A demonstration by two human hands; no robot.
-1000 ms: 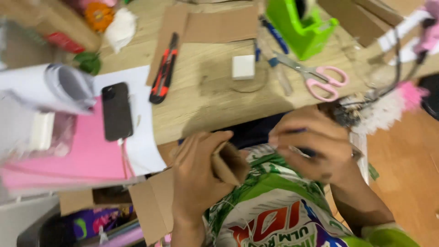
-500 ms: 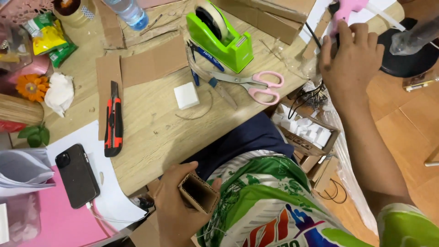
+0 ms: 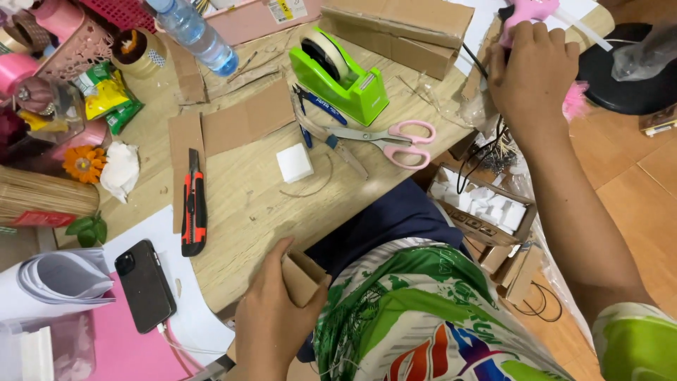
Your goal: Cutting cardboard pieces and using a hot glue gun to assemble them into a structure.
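The wooden table (image 3: 247,204) fills most of the view, crowded with craft things, and the person sits at its near edge in a bright green and white printed shirt (image 3: 423,317).

The right hand (image 3: 532,77) is stretched out to the far right corner of the table, fingers curled down around a pink glue gun (image 3: 529,10), of which only the top shows above the knuckles; a black cord runs down from under that hand. The left hand (image 3: 271,317) is low, close to the body at the table's near edge, closed around a small folded cardboard piece (image 3: 302,276), thumb on one side and fingers wrapped behind it.

Flat cardboard sheets (image 3: 233,127) lie in the middle of the table, and a longer cardboard box (image 3: 398,32) sits at the far edge. A green tape dispenser (image 3: 338,74) stands near the middle, with pink-handled scissors (image 3: 384,137) just in front of it. A plastic water bottle (image 3: 194,35) lies tilted at the top left. A black phone (image 3: 144,286) rests on white paper beside pink paper at the lower left. An orange and black utility knife (image 3: 193,212) lies along the edge of a cardboard strip. A small white foam cube (image 3: 294,163) sits between the knife and the scissors.
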